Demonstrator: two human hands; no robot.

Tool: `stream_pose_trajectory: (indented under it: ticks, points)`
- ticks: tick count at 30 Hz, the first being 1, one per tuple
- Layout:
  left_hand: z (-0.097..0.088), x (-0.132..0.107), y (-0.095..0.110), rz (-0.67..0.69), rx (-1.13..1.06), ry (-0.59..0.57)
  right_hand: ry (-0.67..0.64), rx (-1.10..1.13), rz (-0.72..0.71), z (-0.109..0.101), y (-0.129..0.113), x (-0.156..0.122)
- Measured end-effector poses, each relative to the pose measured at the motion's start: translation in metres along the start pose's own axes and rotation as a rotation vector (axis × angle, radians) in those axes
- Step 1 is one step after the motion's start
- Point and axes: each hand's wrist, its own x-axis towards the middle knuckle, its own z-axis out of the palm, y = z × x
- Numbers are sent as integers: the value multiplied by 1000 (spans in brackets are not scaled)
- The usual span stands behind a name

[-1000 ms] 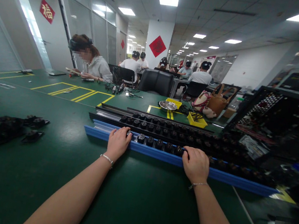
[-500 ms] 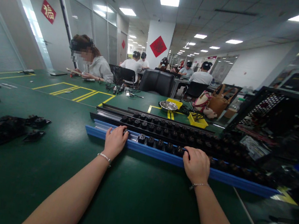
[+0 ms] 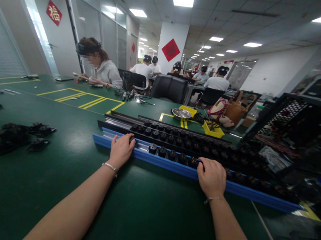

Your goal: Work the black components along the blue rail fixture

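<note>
Sliding leftward along the blue rail (image 3: pixel 156 162) in the head view, the left hand (image 3: pixel 121 151) now sits nearer the rail's left end, farther from the black sockets (image 3: pixel 172 155); the right hand (image 3: pixel 212 177) stays curled over them. The rail lies on the green table (image 3: pixel 151 216); whether either hand pinches anything, I cannot tell.

A worker's left hand (image 3: pixel 121 149) and right hand (image 3: pixel 212 179) are bare, as are the left forearm (image 3: pixel 74 201) and right forearm (image 3: pixel 236 233), each broadening away from a slim wrist. A bracelet circles both wrists. The left bracelet (image 3: pixel 109 165) is pale and silvery — beads or links, too small to tell which — with a tiny piece dangling on the thumb side. The right bracelet (image 3: pixel 215 199), also silvery, looks finer and duller — a small, darker piece sits at its thumb side. Fingernail details are too small to make out.
</note>
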Motion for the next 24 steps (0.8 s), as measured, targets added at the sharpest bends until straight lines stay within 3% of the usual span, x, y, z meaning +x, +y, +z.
stream_pose_trajectory:
  ticks: [24]
  points:
    - [-5,6,-17,-30,-8,-13,5,5,-7,0,0,0]
